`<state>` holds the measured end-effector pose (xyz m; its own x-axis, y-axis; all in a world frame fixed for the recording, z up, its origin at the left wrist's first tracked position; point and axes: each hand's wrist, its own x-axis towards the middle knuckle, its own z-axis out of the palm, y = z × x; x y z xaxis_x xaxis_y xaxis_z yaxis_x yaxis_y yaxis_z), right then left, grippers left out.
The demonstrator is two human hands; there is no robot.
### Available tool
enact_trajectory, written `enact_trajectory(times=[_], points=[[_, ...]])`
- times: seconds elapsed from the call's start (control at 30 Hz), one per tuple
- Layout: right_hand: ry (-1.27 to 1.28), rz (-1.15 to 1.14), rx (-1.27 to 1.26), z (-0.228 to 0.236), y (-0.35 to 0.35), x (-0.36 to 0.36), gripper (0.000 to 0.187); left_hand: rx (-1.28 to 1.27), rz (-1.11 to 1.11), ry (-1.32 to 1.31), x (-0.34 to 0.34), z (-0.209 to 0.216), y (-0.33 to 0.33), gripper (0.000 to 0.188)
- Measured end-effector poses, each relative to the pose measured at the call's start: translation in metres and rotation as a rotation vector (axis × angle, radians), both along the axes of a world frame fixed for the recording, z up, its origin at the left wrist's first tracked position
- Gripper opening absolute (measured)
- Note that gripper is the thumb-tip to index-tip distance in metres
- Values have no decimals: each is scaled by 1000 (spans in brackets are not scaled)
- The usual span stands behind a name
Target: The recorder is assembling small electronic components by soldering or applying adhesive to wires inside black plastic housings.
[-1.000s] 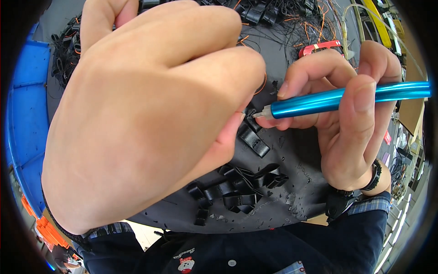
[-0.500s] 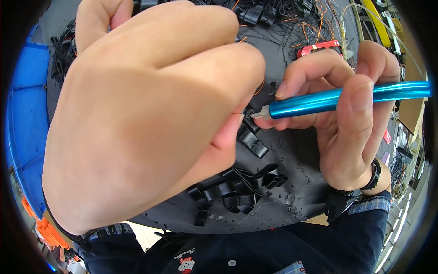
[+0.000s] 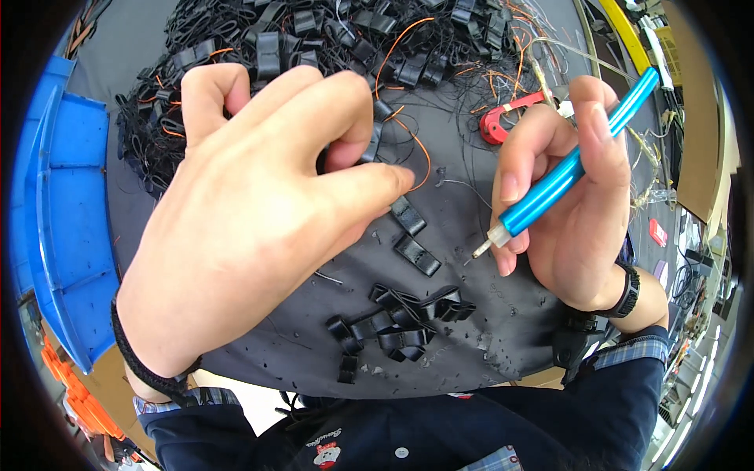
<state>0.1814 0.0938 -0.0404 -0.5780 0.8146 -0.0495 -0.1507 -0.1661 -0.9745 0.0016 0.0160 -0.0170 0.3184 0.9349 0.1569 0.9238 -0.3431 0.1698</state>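
My left hand (image 3: 243, 208) is closed over a strip of glossy black loops (image 3: 416, 255), thumb and forefinger bent onto it. The part under the fingers is hidden, and two loops show past the thumb. An orange thread (image 3: 428, 157) curves beside these fingertips. In my right hand (image 3: 577, 235) is a shiny blue pen-shaped tool (image 3: 554, 184) with a pale nozzle and a thin metal tip. That tip points down and left, apart from the strip. Nearer my body lies a bunch of joined black loops (image 3: 404, 322) on the dark mat.
A large heap of black loops (image 3: 267, 51) with loose threads covers the far side. Red-handled snips (image 3: 495, 125) lie beyond my right hand. Blue bins (image 3: 82, 196) stand at the left edge, and a cardboard piece (image 3: 703, 157) at the right. Small scraps dot the mat.
My left hand has moved lower and away from the camera, uncovering the heap. The blue tool has drawn off the strip, swinging its tip downward and its back end up.
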Motion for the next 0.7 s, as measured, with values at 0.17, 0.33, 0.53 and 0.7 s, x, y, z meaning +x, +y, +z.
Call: enact_trajectory(times=[0.17, 0.33, 0.53, 0.7], points=[[21, -90, -43, -1, 2, -1, 22, 25, 27, -54, 2, -4, 3, 21], [15, -94, 70, 0, 4, -1, 20, 91, 28, 12, 7, -5, -1, 20], [41, -27, 266, -5, 4, 4, 22, -100, -5, -154, -2, -1, 0, 23], [11, 111, 353, -8, -2, 5, 24, -175, 38, -235, -9, 2, 1, 29]])
